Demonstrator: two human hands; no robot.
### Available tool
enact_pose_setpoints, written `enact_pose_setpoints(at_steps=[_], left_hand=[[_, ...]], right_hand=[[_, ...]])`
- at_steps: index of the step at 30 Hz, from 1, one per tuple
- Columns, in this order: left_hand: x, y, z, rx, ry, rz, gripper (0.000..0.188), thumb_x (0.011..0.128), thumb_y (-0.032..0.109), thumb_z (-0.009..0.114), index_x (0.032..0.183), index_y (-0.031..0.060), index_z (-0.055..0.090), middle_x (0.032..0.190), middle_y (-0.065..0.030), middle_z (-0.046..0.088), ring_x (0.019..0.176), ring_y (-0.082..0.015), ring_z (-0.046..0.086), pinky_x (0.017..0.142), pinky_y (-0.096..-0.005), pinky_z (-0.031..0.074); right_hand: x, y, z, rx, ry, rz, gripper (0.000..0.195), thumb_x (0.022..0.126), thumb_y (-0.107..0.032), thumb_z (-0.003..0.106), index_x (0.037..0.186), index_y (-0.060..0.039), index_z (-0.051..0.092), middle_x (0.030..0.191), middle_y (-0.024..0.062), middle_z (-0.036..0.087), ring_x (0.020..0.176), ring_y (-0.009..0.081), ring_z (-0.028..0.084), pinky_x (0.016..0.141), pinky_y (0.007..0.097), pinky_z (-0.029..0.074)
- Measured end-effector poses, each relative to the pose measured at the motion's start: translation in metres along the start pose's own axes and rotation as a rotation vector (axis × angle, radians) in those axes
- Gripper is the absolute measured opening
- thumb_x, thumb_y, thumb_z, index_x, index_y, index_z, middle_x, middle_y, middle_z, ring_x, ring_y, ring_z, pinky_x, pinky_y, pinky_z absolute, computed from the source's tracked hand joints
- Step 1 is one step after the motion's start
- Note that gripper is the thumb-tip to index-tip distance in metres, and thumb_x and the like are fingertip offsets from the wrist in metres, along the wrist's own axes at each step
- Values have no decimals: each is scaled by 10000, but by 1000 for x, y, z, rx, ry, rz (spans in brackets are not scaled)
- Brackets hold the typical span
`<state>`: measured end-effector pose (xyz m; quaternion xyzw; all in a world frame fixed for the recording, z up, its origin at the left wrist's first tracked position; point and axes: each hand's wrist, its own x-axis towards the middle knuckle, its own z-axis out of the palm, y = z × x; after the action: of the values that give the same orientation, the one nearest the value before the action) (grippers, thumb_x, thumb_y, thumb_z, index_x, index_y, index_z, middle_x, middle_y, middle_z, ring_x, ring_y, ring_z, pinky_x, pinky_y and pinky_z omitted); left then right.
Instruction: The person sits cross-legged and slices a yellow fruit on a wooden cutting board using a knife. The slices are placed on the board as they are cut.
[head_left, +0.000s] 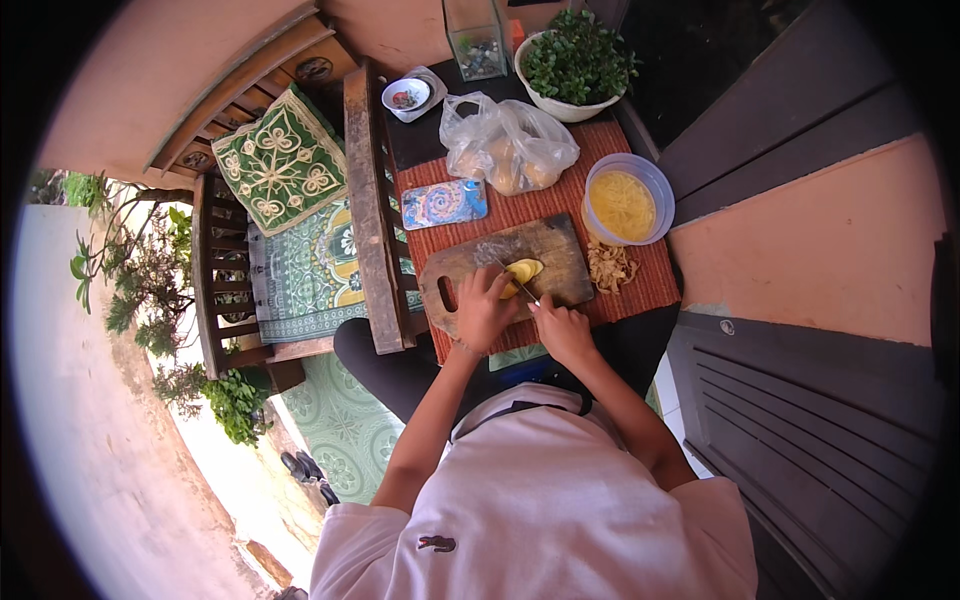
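Observation:
A worn wooden cutting board (559, 240) with a slot handle lies before me on a red-orange woven mat. On it rests a peeled yellow potato (525, 271), partly cut into slices that fan to the right. My left hand (480, 304) presses on the near end of the potato, fingers bent over it. In my right hand (564, 330) is the handle of a knife (529, 291); its thin blade stands against the potato beside my left fingertips. My fingers hide part of the potato.
Right of the board stands a clear plastic tub (628, 202) of yellow shreds in liquid, with a heap of peelings (612, 267) below. Beyond are a phone (444, 204), a plastic bag of potatoes (510, 154), a small bowl (406, 95), a glass tank (478, 56) and a potted plant (577, 64). A wooden bench arm (373, 217) borders the left.

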<state>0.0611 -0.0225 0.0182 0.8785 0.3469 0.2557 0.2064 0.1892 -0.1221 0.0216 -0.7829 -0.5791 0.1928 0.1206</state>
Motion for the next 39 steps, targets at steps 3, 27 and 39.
enact_pose_setpoints(at_steps=[3, 27, 39], left_hand=[[4, 2, 3, 65, -76, 5, 423, 600, 169, 705, 996, 74, 594, 1110, -103, 468, 991, -304, 452, 821, -401, 367], [-16, 0, 5, -88, 196, -61, 225, 725, 29, 660, 948, 26, 634, 987, -96, 603, 901, -283, 584, 773, -362, 475], [-21, -2, 11, -97, 225, -61, 175, 730, 15, 656, 904, 23, 657, 935, -96, 632, 828, -261, 615, 719, -339, 493]], right_hand=[[0, -1, -1, -9, 22, -7, 285, 931, -307, 409, 851, -42, 481, 554, 166, 583, 539, 372, 601, 494, 483, 481], [-28, -17, -32, -52, 25, -3, 315, 931, -301, 403, 827, -15, 486, 618, 172, 610, 563, 344, 624, 495, 441, 505], [-28, -20, -20, -68, 67, -24, 304, 932, -309, 412, 848, -23, 476, 528, 157, 580, 499, 348, 600, 449, 450, 484]])
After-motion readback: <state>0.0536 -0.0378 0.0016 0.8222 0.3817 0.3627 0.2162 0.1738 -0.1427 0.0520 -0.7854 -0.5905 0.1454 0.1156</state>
